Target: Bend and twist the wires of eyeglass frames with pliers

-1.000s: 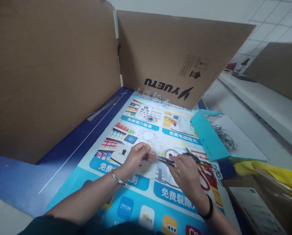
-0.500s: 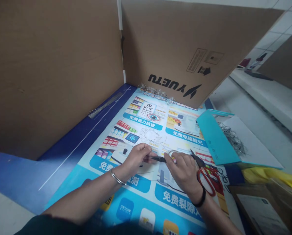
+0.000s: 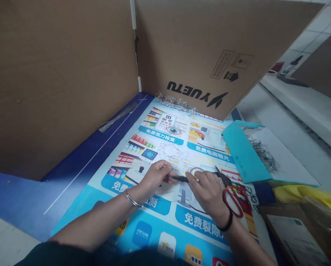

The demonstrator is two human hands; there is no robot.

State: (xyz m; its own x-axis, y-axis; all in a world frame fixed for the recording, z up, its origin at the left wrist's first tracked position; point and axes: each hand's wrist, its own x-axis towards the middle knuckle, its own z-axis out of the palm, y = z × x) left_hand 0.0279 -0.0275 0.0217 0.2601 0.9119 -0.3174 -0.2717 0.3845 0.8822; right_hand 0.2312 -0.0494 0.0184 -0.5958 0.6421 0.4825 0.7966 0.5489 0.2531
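Observation:
My right hand [image 3: 208, 190] is closed around dark, narrow-nosed pliers [image 3: 180, 178], their tip pointing left. Facing it, my left hand [image 3: 157, 176] pinches something too thin to make out at the tip of the pliers. A thin curved ring [image 3: 195, 170] shows just behind my right fingers; what it belongs to is hidden. Red-handled scissors [image 3: 233, 201] lie right beside my right wrist, black blades pointing away. Beyond both hands, a loose tangle of thin wire [image 3: 169, 150] rests on the printed poster [image 3: 160, 207] covering the table.
Tall cardboard panels [image 3: 62, 74] stand at the left and back. Small clear pieces [image 3: 176, 101] line the back panel's foot. At right, an open turquoise box [image 3: 245, 159] holds bent wire pieces [image 3: 262, 153], near yellow cloth [image 3: 306, 197] and a wrapped package [image 3: 293, 232]. Clear strips [image 3: 118, 117] lie left.
Both hands hold nearly the same pose, with the pliers' tip still at my left fingers. The view has shifted slightly.

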